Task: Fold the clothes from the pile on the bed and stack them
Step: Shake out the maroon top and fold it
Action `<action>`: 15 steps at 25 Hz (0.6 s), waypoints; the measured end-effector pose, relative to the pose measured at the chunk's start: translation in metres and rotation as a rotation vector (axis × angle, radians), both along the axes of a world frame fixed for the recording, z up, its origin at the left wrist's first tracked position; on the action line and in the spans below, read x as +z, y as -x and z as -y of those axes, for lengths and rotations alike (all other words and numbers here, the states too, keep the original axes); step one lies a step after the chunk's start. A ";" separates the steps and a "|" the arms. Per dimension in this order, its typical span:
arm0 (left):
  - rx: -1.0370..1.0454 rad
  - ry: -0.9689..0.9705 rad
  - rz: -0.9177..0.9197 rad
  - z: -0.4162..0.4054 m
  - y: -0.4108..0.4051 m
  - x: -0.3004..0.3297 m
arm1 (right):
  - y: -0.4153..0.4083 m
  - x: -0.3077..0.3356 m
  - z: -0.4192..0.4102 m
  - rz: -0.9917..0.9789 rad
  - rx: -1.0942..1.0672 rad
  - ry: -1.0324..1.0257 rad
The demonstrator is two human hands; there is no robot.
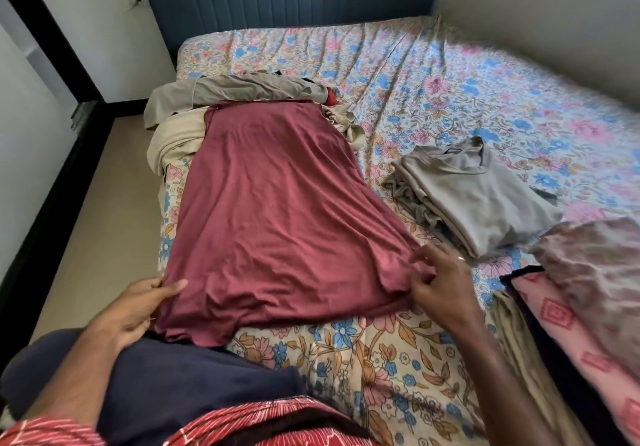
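Maroon garment point(273, 210) lies spread flat along the bed's left edge, hem toward me, and I have both lower corners: my left hand point(138, 307) pinches the left hem corner between thumb and fingers, while my right hand point(440, 283) has curled fingers on the right hem corner, the grip there looser, fingertips just bunching the cloth. I judge this hold is to pull the hem taut and square before folding. Its far end overlaps the unfolded pile point(221, 95) by the left edge near the headboard. Folded grey clothes point(474, 196) sit stacked to the right, toward mid-bed point(450, 75), kept apart from the pile.
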State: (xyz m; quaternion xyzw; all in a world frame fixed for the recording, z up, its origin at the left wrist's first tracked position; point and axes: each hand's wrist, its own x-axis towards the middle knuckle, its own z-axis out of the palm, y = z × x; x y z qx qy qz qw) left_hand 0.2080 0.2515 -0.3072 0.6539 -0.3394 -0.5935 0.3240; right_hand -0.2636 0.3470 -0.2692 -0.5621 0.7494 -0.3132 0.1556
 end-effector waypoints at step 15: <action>0.109 0.059 0.212 0.005 0.005 -0.014 | 0.013 -0.002 0.010 0.032 -0.234 -0.101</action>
